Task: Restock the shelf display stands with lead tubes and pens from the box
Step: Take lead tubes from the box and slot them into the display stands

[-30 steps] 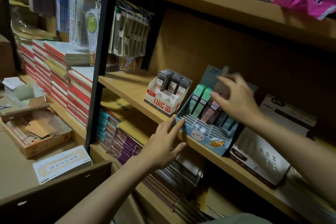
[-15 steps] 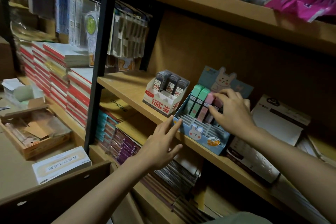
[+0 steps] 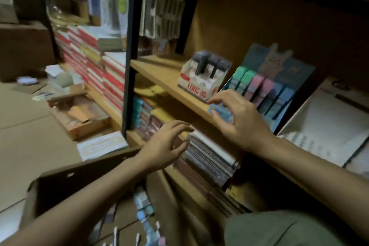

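Note:
A blue display stand (image 3: 287, 86) with a rabbit header sits on the wooden shelf (image 3: 159, 74), filled with green, pink and blue lead tubes (image 3: 257, 88). Left of it stands a white and red stand (image 3: 201, 80) with dark lead tubes. My right hand (image 3: 237, 120) hovers in front of the blue stand's lower edge, fingers spread and empty. My left hand (image 3: 165, 144) hangs lower, in front of the shelf below, loosely curled and holding nothing. The cardboard box (image 3: 65, 183) lies at the bottom, with pastel tubes (image 3: 144, 207) and pens inside.
A white display box (image 3: 323, 126) stands right of the blue stand. Spiral notebooks (image 3: 209, 156) and stacked pads fill the lower shelf. A black shelf post (image 3: 129, 66) divides the units. Red and white book stacks (image 3: 95, 66) and an open carton (image 3: 79, 118) lie left.
My right hand has withdrawn from the tubes in the blue stand to its front edge. My left hand has dropped away from the shelf edge. The view has tilted down, showing the box.

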